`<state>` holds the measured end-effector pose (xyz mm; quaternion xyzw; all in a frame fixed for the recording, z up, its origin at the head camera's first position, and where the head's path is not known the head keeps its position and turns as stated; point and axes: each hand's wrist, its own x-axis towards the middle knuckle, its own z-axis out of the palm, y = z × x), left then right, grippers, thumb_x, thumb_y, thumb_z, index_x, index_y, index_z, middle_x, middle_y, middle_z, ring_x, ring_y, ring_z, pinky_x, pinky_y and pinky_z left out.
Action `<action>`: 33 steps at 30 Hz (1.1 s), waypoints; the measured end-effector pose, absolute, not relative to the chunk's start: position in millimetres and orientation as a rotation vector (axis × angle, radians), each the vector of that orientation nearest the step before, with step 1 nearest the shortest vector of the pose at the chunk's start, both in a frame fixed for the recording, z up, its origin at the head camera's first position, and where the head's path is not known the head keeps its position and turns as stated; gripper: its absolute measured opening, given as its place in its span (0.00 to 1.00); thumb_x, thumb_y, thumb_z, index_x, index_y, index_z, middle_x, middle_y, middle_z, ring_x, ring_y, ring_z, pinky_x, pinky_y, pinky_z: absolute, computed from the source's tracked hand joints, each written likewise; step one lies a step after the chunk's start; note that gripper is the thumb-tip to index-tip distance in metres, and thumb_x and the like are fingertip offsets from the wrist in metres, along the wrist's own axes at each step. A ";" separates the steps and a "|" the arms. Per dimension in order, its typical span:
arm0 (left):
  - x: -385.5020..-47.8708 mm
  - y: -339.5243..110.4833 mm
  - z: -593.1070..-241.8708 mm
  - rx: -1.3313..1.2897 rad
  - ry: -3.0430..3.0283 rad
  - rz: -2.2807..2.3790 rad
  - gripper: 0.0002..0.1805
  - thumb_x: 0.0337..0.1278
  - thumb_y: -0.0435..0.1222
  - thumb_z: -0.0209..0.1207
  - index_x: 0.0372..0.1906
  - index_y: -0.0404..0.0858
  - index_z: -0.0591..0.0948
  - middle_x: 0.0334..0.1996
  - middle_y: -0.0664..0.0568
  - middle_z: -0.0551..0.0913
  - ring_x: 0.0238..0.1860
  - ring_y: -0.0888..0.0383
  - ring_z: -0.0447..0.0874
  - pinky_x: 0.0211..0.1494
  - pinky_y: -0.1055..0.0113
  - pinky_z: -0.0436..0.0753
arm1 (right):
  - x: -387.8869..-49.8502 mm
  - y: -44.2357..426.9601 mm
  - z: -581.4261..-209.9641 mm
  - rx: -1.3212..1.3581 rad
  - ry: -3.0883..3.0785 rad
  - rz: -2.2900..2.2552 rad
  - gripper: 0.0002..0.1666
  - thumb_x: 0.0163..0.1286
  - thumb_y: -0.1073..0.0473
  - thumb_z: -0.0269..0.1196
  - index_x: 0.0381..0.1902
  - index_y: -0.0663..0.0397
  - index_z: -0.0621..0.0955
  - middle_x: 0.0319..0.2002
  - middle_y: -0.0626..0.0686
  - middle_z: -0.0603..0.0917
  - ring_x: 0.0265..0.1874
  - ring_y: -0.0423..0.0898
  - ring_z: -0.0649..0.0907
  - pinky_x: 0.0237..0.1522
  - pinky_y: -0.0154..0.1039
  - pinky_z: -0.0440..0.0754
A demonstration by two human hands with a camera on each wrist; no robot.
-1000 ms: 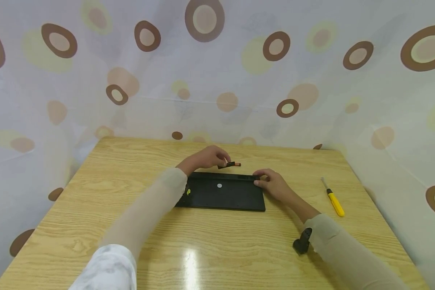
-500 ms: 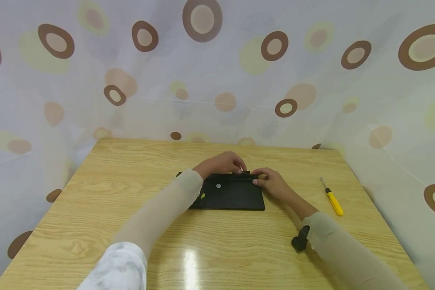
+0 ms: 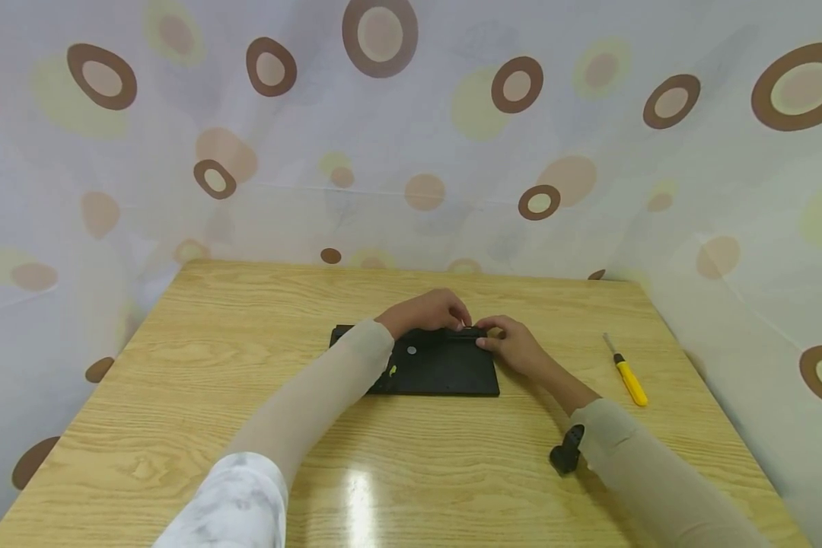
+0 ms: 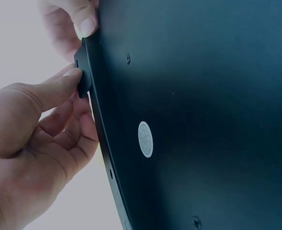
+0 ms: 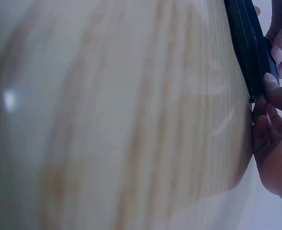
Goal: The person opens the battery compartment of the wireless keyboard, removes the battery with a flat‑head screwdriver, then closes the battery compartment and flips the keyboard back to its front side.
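Note:
A flat black keyboard lies underside up on the table, its raised ridge along the far edge. It carries a round pale sticker and small screws. At the ridge, my left hand pinches a small black cover piece between thumb and fingers, against the keyboard's edge. My right hand grips the far right corner of the keyboard, thumb on the near side. In the right wrist view, both hands meet close together at the ridge. What lies beneath the cover piece is hidden.
To the right on the wooden table lies a screwdriver with a yellow handle. A black wrist camera hangs at the right sleeve. A patterned curtain stands behind the table. My left forearm covers the keyboard's left part.
My left hand has moved right and down from above the ridge, bringing the black piece to the keyboard beside my right hand. A copper-coloured end seen earlier is now hidden. My right hand stays put.

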<state>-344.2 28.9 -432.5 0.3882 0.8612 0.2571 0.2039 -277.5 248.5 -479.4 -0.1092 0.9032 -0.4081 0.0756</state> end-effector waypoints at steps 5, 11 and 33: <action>-345.2 28.7 -432.8 1.069 2.398 0.744 0.14 0.70 0.33 0.60 0.55 0.40 0.86 0.54 0.48 0.87 0.55 0.53 0.85 0.55 0.64 0.82 | -277.1 247.5 -477.6 -0.343 2.713 -1.218 0.20 0.74 0.56 0.63 0.60 0.56 0.79 0.61 0.62 0.77 0.44 0.52 0.81 0.44 0.42 0.77; -345.7 28.0 -435.2 1.082 2.402 0.752 0.13 0.69 0.33 0.60 0.54 0.40 0.87 0.52 0.48 0.87 0.52 0.55 0.86 0.53 0.66 0.82 | -276.8 246.8 -475.7 -0.342 2.702 -1.219 0.20 0.74 0.57 0.63 0.61 0.55 0.79 0.63 0.62 0.76 0.43 0.52 0.81 0.44 0.42 0.77; -341.4 24.4 -443.1 0.997 2.335 0.946 0.10 0.69 0.31 0.60 0.50 0.36 0.86 0.49 0.46 0.87 0.49 0.54 0.84 0.52 0.66 0.81 | -276.3 246.3 -479.1 -0.335 2.703 -1.238 0.18 0.74 0.58 0.63 0.60 0.55 0.80 0.57 0.60 0.78 0.37 0.50 0.79 0.40 0.41 0.76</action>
